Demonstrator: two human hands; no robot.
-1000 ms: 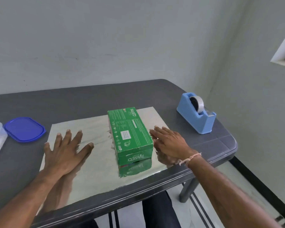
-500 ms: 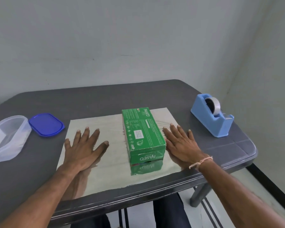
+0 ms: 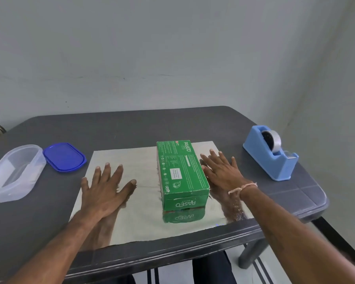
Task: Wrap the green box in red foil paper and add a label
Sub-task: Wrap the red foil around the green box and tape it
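Note:
A green box (image 3: 180, 173) lies lengthwise on a shiny, silver-looking foil sheet (image 3: 143, 214) spread flat on the dark grey table (image 3: 131, 128); no red side of the sheet shows. My left hand (image 3: 105, 189) rests flat on the sheet to the left of the box, fingers spread. Flat on the sheet too, my right hand (image 3: 221, 171) lies just right of the box, its fingers alongside the box's right wall. Neither hand holds anything. No label is visible apart from the box's own print.
A blue tape dispenser (image 3: 272, 154) with a roll of clear tape stands at the right of the table. A clear plastic container (image 3: 12, 173) and its blue lid (image 3: 64, 156) lie at the left. The table's front edge runs just below the sheet.
My right hand has slid from the sheet's near right corner up alongside the box and flattened. The view has swung left, bringing the clear container in. The left hand stays flat.

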